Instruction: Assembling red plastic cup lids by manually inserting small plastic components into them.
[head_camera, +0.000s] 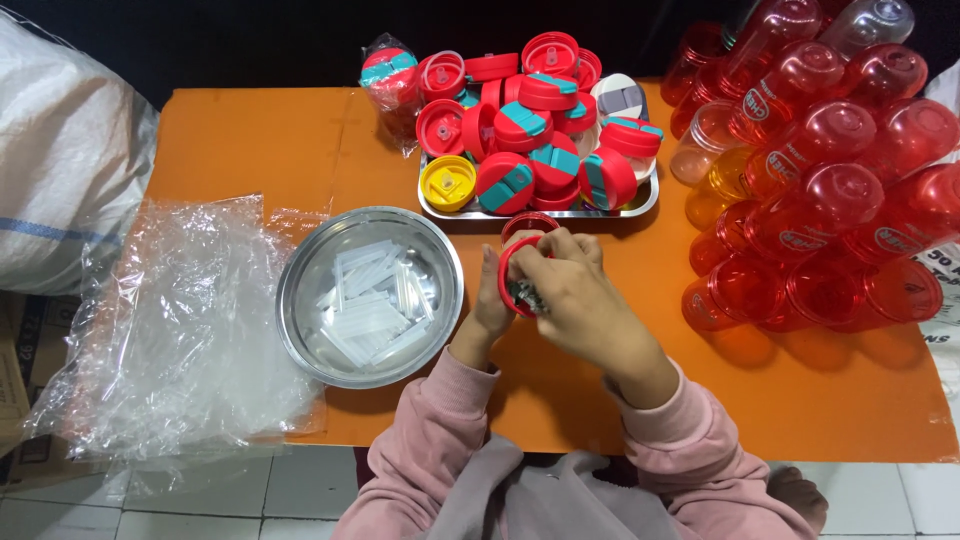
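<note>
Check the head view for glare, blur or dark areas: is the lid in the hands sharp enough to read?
Head view: lighting is even on the orange table; glare streaks the steel bowl and plastic sheet; the background beyond the table is black; the red lid is sharp but mostly covered by the right hand and left hand.

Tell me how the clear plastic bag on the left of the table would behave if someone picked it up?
The clear plastic bag looks thin and crumpled, so it would probably be floppy and sag. It seems very light for its size. Part of it hangs over the edge of the orange table, so a push may slide it off.
</note>
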